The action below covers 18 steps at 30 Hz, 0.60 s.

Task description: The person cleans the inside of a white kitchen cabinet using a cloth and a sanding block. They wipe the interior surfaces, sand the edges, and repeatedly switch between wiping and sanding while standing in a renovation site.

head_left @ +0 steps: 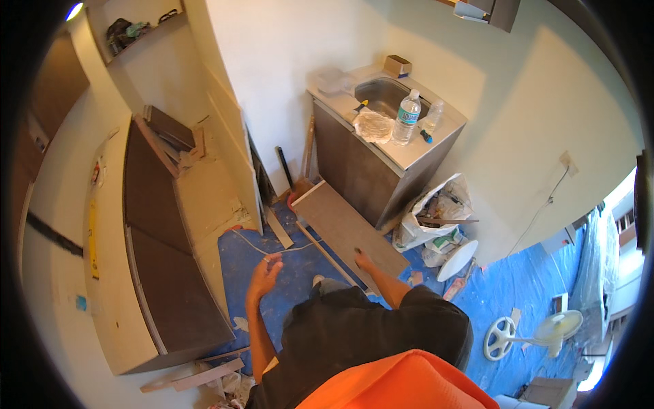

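My left hand (267,274) is raised over the blue floor sheet (272,313), its fingers loosely bent and apart, with nothing seen in it. In front of me a long brown panel (340,218) leans slantwise beside the sink cabinet. Over its lower part is my right hand (365,262), with fingers closed. Something small and dark shows at its fingertips, too small to name. Whether that hand touches the panel I cannot tell. A narrow wood strip (327,252) runs along the panel's left side.
A sink cabinet (354,163) carries a large water bottle (407,117). Right of it stand a stuffed white rubbish bag (415,228) and a white disc (457,261). A fan (558,327) lies at right. Dark cabinet panels (170,273) line the left; an orange cloth-like thing (402,385) fills the bottom.
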{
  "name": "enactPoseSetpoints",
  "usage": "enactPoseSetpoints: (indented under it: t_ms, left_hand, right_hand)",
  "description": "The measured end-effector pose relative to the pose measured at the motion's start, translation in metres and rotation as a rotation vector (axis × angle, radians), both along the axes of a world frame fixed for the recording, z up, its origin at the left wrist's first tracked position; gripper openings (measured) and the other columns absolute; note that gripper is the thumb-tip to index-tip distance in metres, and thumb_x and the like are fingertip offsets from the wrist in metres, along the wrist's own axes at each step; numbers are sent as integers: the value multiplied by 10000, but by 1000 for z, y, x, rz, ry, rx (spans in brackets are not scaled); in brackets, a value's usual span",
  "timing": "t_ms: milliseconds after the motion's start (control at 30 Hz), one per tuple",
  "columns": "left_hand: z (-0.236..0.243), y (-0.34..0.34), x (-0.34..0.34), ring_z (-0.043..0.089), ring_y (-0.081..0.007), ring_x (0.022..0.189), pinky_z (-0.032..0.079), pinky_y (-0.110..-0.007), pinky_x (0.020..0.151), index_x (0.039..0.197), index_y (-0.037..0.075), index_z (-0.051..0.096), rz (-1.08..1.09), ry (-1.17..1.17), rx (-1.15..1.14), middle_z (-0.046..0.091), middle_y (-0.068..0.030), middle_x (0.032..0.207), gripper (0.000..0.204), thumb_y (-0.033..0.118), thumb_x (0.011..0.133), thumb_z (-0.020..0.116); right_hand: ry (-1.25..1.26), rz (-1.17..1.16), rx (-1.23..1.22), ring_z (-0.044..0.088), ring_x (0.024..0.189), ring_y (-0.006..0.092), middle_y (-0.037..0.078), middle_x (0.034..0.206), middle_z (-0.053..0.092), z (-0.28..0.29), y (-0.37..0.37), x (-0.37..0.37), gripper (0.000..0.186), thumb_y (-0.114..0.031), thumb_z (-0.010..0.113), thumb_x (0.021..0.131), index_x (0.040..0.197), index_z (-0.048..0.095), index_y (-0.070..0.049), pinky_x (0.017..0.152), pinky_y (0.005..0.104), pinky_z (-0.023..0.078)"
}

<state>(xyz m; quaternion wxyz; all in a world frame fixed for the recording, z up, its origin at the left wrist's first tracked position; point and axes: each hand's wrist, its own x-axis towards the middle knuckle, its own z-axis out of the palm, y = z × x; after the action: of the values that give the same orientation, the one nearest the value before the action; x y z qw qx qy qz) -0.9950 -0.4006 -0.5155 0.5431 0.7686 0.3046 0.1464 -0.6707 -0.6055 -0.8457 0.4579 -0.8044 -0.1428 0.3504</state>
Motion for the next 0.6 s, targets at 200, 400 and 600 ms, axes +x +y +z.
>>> enactPoseSetpoints:
  t_ms: [200,400,600]
  left_hand:
    - [13,107,61,622,-148,990,495,-308,884,1235,18,615,48,-64,-118,683,-99,1086,306,209,996,607]
    - [48,213,154,630,-177,1038,488,-314,934,1283,2,582,-115,-147,91,659,-91,1157,335,215,1024,572]
    - [128,272,289,617,-143,970,492,-311,886,1273,13,599,-335,-360,131,662,-82,1125,320,200,1014,588]
  right_hand:
    - [-276,150,222,499,1297,294,187,1439,512,136,120,76,542,-294,494,1012,1499,410,-72,1066,363,390]
    - [-259,36,276,365,1437,275,159,1532,428,258,129,107,539,-269,514,1038,1519,380,-67,1169,349,272]
    - [-591,-195,375,325,1459,294,175,1560,381,386,126,154,548,-201,495,1042,1546,326,-66,1191,359,232]
